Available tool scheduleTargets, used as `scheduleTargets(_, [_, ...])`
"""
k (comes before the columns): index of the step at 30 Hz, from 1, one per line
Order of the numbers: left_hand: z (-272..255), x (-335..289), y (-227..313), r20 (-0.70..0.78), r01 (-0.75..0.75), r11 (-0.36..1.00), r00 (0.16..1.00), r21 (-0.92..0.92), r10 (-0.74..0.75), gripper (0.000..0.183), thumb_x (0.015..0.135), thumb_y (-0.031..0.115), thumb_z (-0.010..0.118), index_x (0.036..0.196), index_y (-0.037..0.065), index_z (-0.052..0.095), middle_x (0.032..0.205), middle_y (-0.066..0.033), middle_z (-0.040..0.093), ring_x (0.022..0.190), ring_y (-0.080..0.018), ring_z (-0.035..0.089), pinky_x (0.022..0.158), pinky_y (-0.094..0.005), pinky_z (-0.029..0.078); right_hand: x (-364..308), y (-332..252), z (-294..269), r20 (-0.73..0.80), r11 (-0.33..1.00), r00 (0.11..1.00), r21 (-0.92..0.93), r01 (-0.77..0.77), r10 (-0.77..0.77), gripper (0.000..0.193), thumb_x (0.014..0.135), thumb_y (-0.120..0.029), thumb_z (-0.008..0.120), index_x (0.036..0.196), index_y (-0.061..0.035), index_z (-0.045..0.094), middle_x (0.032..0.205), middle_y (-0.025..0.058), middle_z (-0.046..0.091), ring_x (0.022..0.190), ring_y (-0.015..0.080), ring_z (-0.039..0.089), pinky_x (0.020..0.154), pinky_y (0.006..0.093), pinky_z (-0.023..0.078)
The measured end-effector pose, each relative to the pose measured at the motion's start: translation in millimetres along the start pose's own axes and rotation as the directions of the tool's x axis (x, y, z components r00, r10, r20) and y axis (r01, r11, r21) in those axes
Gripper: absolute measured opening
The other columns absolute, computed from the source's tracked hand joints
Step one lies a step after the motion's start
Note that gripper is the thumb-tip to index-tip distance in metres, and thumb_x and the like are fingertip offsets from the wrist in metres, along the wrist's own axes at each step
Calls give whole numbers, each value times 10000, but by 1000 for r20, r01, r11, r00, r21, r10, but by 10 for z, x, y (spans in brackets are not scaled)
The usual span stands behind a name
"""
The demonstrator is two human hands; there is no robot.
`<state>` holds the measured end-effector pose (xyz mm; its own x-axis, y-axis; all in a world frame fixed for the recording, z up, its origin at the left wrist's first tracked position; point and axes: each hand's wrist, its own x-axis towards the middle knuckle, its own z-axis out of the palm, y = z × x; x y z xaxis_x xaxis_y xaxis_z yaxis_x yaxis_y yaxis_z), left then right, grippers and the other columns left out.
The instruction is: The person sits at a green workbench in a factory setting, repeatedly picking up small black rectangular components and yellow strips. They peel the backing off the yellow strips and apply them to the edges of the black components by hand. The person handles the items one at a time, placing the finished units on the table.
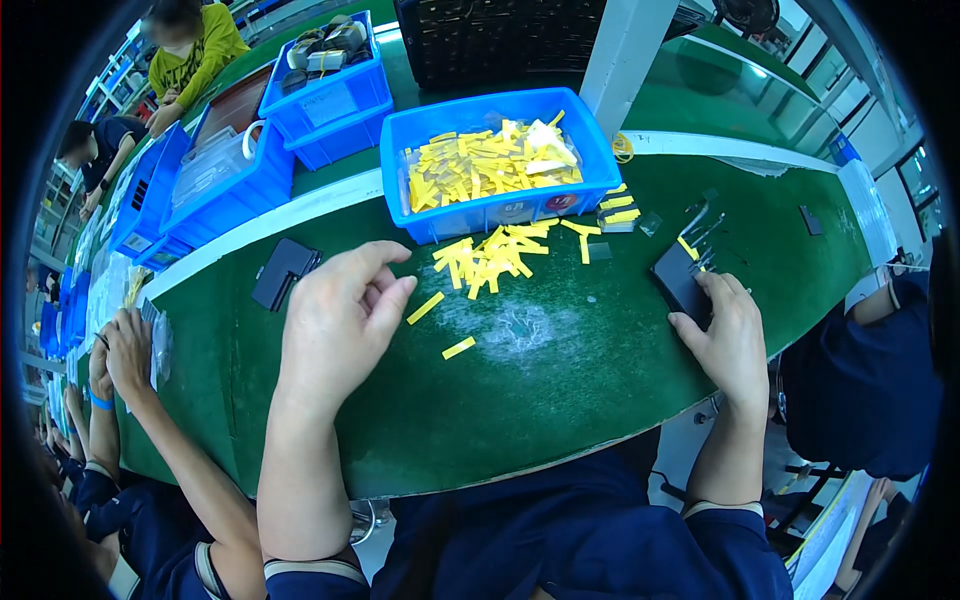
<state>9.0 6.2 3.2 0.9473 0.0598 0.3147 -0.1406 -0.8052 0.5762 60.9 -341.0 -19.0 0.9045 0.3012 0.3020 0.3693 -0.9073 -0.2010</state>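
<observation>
My left hand [345, 320] hovers over the left part of the green table, fingers loosely bent, with a gap between thumb and forefinger. I see nothing held in it. My right hand [728, 335] grips a flat black block with thin wires [682, 278] at the right; a yellow strip [688, 247] shows at its far edge. Between the hands lies a loose pile of short yellow strips [490, 258]. Two single strips lie nearer me, one yellow strip [426, 308] close to my left hand and another yellow strip [458, 348] to its right.
A blue bin [500, 212] full of yellow strips stands behind the pile. Dark flat pieces [285, 273] lie beyond my left hand. A stack of yellow-edged pieces [619, 213] sits beside the bin. More blue bins [325, 105] stand at the far left. A co-worker's hands [125, 350] work at left.
</observation>
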Motion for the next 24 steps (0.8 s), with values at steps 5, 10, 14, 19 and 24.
scheduleTargets(5, [77, -31, 31, 52, -123, 992, 991, 1, 122, 211, 766, 31, 676, 974, 13, 644, 707, -70, 612, 591, -155, 583, 545, -268, 466, -146, -205, 25, -46, 995, 994, -4, 101, -101, 451, 620, -87, 704, 1012, 61, 537, 894, 207, 585, 823, 377, 586, 746, 436, 473])
scheduleTargets(10, [129, -69, 91, 82, -177, 984, 981, -19, 178, 216, 767, 43, 682, 980, 29, 646, 722, -77, 623, 588, -169, 589, 542, -285, 476, -356, -741, -105, 129, 965, 962, 136, 224, -241, 493, 624, -92, 690, 1051, 63, 500, 833, 190, 527, 744, 351, 558, 663, 427, 474])
scheduleTargets(14, [178, -91, 137, 155, -158, 985, 974, -70, 168, 182, 762, 65, 699, 931, 13, 655, 720, -87, 631, 570, -170, 590, 533, -280, 476, -251, -1088, 1, 155, 921, 920, 218, 323, -359, 406, 638, -118, 681, 958, 47, 492, 777, 145, 490, 707, 291, 553, 619, 373, 484])
scheduleTargets(19, [231, -106, 176, 272, 16, 998, 962, -62, 1, 203, 751, 134, 728, 859, -22, 656, 698, -98, 621, 561, -176, 584, 539, -294, 471, -109, -1450, 259, 57, 897, 908, 189, 399, -415, 268, 661, -118, 664, 834, -19, 484, 738, 94, 471, 661, 213, 544, 561, 301, 470])
scheduleTargets(24, [264, -116, 103, 272, 81, 994, 961, -68, -59, 236, 734, 161, 745, 847, -23, 651, 689, -99, 605, 564, -185, 558, 548, -324, 462, -101, -1521, 267, 28, 861, 888, 258, 437, -459, 401, 676, -232, 729, 923, 13, 529, 726, 76, 472, 647, 200, 539, 543, 293, 455])
